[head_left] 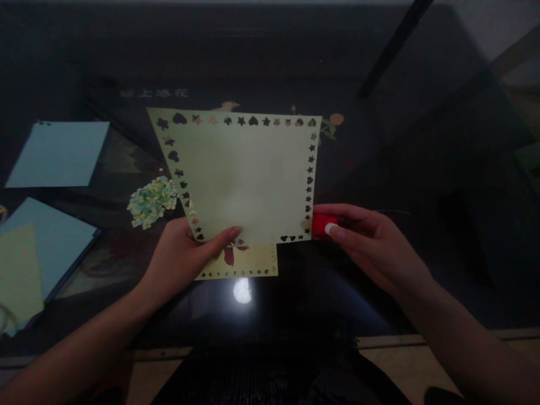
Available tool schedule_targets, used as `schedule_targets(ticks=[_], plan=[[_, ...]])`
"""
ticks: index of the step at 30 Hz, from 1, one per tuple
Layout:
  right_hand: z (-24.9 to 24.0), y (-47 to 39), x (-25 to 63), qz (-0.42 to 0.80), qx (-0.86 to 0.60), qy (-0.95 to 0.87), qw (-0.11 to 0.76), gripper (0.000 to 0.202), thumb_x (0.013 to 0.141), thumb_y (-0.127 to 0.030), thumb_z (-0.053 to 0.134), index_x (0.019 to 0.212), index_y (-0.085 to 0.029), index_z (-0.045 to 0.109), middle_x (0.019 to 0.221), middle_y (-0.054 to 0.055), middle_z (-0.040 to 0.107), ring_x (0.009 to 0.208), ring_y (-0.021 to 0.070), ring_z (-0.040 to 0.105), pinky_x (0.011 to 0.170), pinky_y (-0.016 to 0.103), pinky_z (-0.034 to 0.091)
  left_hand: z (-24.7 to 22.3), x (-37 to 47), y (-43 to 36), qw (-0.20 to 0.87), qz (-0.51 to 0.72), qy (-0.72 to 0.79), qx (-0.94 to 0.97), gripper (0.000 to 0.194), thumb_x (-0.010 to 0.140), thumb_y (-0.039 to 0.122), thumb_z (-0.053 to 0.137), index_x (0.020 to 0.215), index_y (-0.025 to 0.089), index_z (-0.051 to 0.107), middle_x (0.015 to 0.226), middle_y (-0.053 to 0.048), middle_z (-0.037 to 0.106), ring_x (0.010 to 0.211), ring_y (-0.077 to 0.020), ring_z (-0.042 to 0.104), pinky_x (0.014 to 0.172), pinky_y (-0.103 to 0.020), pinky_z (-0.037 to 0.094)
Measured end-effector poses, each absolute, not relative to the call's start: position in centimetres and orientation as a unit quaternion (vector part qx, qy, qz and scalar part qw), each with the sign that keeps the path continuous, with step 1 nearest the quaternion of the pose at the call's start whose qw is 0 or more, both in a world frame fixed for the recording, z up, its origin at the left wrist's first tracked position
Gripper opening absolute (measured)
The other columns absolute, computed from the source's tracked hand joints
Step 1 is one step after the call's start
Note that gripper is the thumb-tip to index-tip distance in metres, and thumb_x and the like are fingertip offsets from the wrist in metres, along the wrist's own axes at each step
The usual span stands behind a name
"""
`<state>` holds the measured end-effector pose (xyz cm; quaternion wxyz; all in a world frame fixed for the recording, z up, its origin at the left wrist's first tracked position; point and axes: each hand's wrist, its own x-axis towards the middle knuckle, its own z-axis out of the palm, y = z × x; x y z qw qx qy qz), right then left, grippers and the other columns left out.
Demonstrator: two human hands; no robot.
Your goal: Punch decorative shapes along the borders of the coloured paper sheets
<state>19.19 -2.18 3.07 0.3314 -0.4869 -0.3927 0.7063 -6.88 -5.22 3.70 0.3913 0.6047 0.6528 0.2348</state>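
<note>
A pale green paper sheet point(253, 174) is held up above the dark table, with small star, heart and flower shapes cut through along its edges. My left hand point(189, 253) grips its lower left part, thumb on top. My right hand point(371, 242) holds a small red punch point(323, 225) with a white button at the sheet's lower right edge, the thumb on the button. Beneath the held sheet, a yellow sheet point(257, 260) with a punched border lies on the table. A pile of small paper cutouts point(152, 201) sits left of the sheet.
A light blue sheet point(61, 154) lies at the left on the glossy table point(320, 315). Nearer to me at the left, more blue paper point(59, 236) is stacked with a yellow-green sheet point(21, 273). Flower pictures and writing show on the tabletop beyond the held sheet.
</note>
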Motion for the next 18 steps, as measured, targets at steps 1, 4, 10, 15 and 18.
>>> schedule_targets(ticks=[1, 4, 10, 15, 18], plan=[[3.08, -2.18, 19.19, 0.704, -0.488, -0.395, 0.331, 0.030, 0.068, -0.029, 0.077, 0.098, -0.025, 0.072, 0.093, 0.003, 0.074, 0.089, 0.0175, 0.067, 0.091, 0.037, 0.049, 3.74, -6.88, -5.23, 0.390, 0.234, 0.653, 0.605, 0.037, 0.078, 0.036, 0.058, 0.045, 0.021, 0.061, 0.040, 0.002, 0.056, 0.037, -0.0084, 0.046, 0.039, -0.018, 0.033], [3.06, -2.21, 19.14, 0.700, -0.491, -0.401, 0.328, 0.030, 0.068, -0.030, 0.078, 0.097, -0.026, 0.072, 0.093, 0.003, 0.074, 0.089, 0.0181, 0.067, 0.091, 0.039, 0.049, 3.84, -6.86, -5.24, 0.381, 0.232, 0.656, 0.609, 0.037, 0.078, 0.037, 0.059, 0.045, 0.021, 0.061, 0.041, 0.002, 0.057, 0.037, -0.0085, 0.046, 0.039, -0.018, 0.033], [3.01, -2.33, 19.06, 0.694, -0.498, -0.402, 0.330, 0.031, 0.066, -0.030, 0.079, 0.096, -0.025, 0.072, 0.094, 0.003, 0.074, 0.089, 0.0182, 0.067, 0.090, 0.038, 0.050, 3.71, -6.90, -5.24, 0.382, 0.238, 0.648, 0.614, 0.037, 0.078, 0.038, 0.059, 0.044, 0.021, 0.062, 0.042, 0.002, 0.058, 0.036, -0.0088, 0.046, 0.039, -0.019, 0.035], [3.07, -2.32, 19.00, 0.705, -0.492, -0.396, 0.324, 0.031, 0.066, -0.028, 0.079, 0.096, -0.026, 0.072, 0.093, 0.002, 0.074, 0.088, 0.0166, 0.068, 0.090, 0.036, 0.050, 3.70, -6.88, -5.26, 0.391, 0.247, 0.641, 0.613, 0.035, 0.078, 0.036, 0.059, 0.045, 0.021, 0.062, 0.040, 0.003, 0.057, 0.036, -0.0079, 0.045, 0.040, -0.018, 0.035], [2.98, -2.37, 18.92, 0.715, -0.486, -0.387, 0.319, 0.031, 0.065, -0.026, 0.080, 0.095, -0.026, 0.072, 0.092, 0.001, 0.074, 0.087, 0.0159, 0.068, 0.091, 0.036, 0.049, 3.68, -6.84, -5.30, 0.404, 0.249, 0.638, 0.607, 0.034, 0.078, 0.035, 0.059, 0.046, 0.021, 0.062, 0.041, 0.003, 0.057, 0.036, -0.0083, 0.046, 0.040, -0.019, 0.034]])
